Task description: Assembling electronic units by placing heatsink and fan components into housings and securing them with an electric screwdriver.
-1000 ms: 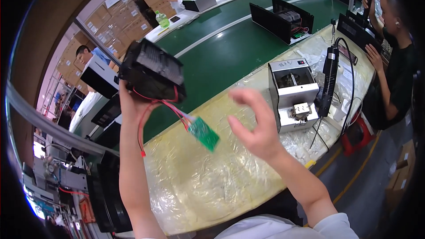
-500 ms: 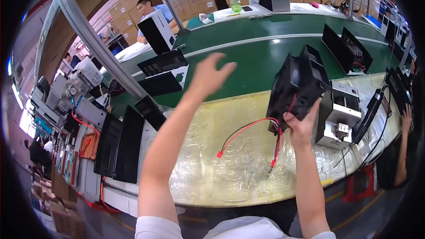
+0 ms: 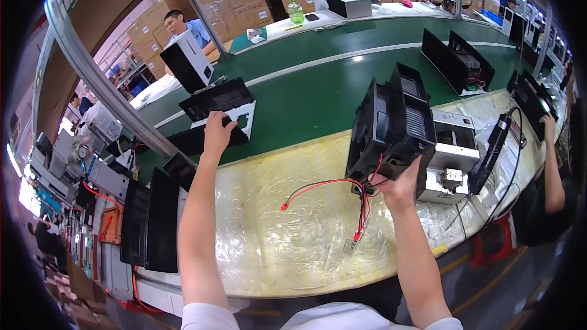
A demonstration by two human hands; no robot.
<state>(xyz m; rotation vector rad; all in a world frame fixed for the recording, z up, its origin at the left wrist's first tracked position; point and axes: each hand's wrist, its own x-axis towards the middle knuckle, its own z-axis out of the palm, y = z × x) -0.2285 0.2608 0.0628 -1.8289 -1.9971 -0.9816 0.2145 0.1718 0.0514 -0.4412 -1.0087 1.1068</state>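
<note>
Black louvred housing [image 3: 394, 119] held above the desk [image 3: 263, 244]

The housing is gripped from below by the right hand [image 3: 398, 186] — its red and black leads [image 3: 333, 181] are hung over the desk. Beyond the desk, the left hand [image 3: 217, 131] is placed, fingers half bent, at an open black-and-white casing [image 3: 223, 96] — whether anything is grasped cannot be told.

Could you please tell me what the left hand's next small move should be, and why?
I would probably have the left hand secure a grip on the open black-and-white casing, since its fingers are right at it, while the right hand supports the black unit, its wires dangling.
</note>
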